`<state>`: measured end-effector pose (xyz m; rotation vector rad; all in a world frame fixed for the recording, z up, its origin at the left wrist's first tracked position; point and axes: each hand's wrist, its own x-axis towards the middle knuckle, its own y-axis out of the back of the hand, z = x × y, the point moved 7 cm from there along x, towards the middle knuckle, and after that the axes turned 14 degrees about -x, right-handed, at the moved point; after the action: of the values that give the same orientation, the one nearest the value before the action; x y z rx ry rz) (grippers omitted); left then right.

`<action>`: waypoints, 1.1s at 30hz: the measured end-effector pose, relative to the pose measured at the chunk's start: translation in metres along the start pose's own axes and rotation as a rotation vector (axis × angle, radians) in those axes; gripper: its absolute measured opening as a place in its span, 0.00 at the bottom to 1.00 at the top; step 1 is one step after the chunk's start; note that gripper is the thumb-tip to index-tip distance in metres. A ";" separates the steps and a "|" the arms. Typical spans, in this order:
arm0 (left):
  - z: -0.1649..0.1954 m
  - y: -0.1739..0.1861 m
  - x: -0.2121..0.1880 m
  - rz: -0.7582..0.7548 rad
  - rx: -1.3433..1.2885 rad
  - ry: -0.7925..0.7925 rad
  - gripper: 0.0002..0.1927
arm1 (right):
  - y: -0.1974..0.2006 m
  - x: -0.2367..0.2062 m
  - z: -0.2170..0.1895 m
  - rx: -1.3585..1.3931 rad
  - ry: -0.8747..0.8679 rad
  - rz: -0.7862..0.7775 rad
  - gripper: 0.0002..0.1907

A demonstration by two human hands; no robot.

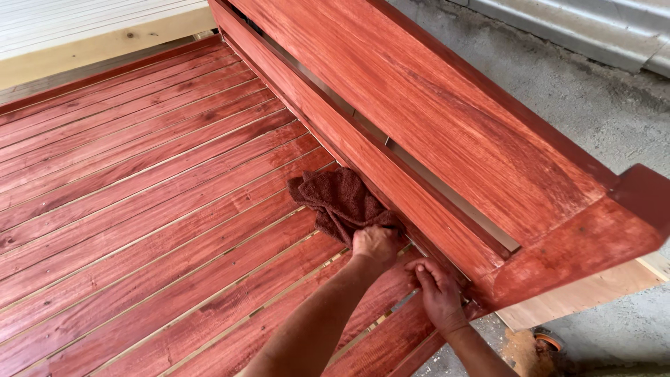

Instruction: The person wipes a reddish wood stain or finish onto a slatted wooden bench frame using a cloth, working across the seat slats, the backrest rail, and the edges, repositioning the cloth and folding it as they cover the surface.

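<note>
L hand [375,244] gripping brown rag [338,199], fingers closed on it, pressing at mid frame where red slats [139,209] meet backrest [419,119]. R hand [438,293] resting beside, lower right, fingers curled on rail edge, holding nothing, prob. for steadying.

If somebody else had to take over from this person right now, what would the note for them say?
Left hand: grips a dark red-brown cloth, pressed where the slatted seat meets the lower back rail.
Right hand: rests on the rail near the corner, holding nothing.
Done: slats and backrest look evenly red.
Left: cannot tell from this view; the corner under the hands is hidden.
</note>
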<state>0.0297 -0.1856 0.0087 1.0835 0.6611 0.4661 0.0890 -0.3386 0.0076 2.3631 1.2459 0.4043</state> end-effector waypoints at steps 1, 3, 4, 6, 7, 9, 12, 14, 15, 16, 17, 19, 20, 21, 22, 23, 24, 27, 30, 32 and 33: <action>0.006 -0.006 -0.005 -0.008 0.061 -0.038 0.17 | 0.001 -0.004 -0.007 -0.059 0.029 -0.016 0.16; 0.011 -0.010 -0.013 -0.064 0.091 -0.085 0.19 | 0.003 -0.012 -0.021 -0.127 0.089 -0.040 0.15; 0.010 -0.010 -0.018 -0.107 0.061 -0.095 0.21 | 0.004 -0.014 -0.026 -0.161 0.120 -0.051 0.15; -0.001 0.002 -0.018 -0.133 0.068 -0.077 0.26 | 0.006 -0.015 -0.031 -0.181 0.136 -0.060 0.15; -0.008 0.011 -0.015 -0.122 0.108 -0.051 0.28 | 0.007 -0.014 -0.032 -0.191 0.143 -0.065 0.15; -0.017 0.017 -0.009 -0.102 0.073 0.021 0.30 | 0.009 -0.013 -0.027 -0.191 0.132 -0.065 0.15; -0.019 0.011 0.001 -0.047 -0.019 0.095 0.26 | 0.014 -0.009 -0.019 -0.120 0.129 0.007 0.16; -0.008 0.000 0.001 0.012 0.084 0.078 0.21 | 0.015 -0.008 -0.014 -0.037 0.136 0.051 0.16; -0.004 -0.011 -0.004 -0.019 0.071 0.042 0.22 | 0.014 -0.007 -0.012 0.011 0.143 0.069 0.16; 0.002 -0.019 -0.008 -0.044 0.059 0.003 0.24 | 0.016 -0.005 -0.012 0.057 0.156 0.091 0.16; 0.008 -0.023 -0.013 -0.067 0.047 -0.034 0.27 | 0.018 -0.004 -0.014 0.005 0.205 0.129 0.15; 0.020 -0.029 -0.028 -0.082 0.053 -0.091 0.20 | 0.019 -0.005 -0.020 -0.095 0.298 0.202 0.14; 0.024 -0.027 -0.034 -0.086 0.056 -0.119 0.21 | 0.018 -0.003 -0.016 -0.048 0.247 0.179 0.14; 0.022 -0.022 -0.039 -0.080 0.061 -0.112 0.19 | 0.016 -0.001 -0.011 0.000 0.191 0.155 0.14; 0.019 -0.015 -0.042 -0.072 0.065 -0.107 0.19 | 0.015 0.000 -0.007 0.047 0.134 0.132 0.14; 0.016 -0.006 -0.042 -0.060 0.068 -0.104 0.22 | 0.015 0.001 -0.005 0.089 0.127 0.134 0.14; 0.010 0.006 -0.039 -0.022 0.037 -0.065 0.23 | 0.016 0.001 -0.004 0.132 0.118 0.136 0.14; -0.002 0.032 -0.032 0.077 -0.049 0.012 0.27 | 0.020 0.000 -0.007 0.139 0.172 0.179 0.14; 0.011 0.027 -0.037 0.035 -0.043 -0.013 0.20 | 0.024 -0.004 -0.013 0.041 0.220 0.238 0.14; 0.031 0.007 -0.049 -0.142 0.073 -0.052 0.25 | 0.026 -0.006 -0.019 -0.056 0.254 0.273 0.13; 0.041 0.002 -0.057 -0.131 0.072 -0.076 0.26 | 0.027 -0.008 -0.022 -0.111 0.273 0.290 0.13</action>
<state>0.0172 -0.2479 0.0381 1.1123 0.6814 0.2891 0.0937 -0.3540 0.0396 2.4559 0.9592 0.8896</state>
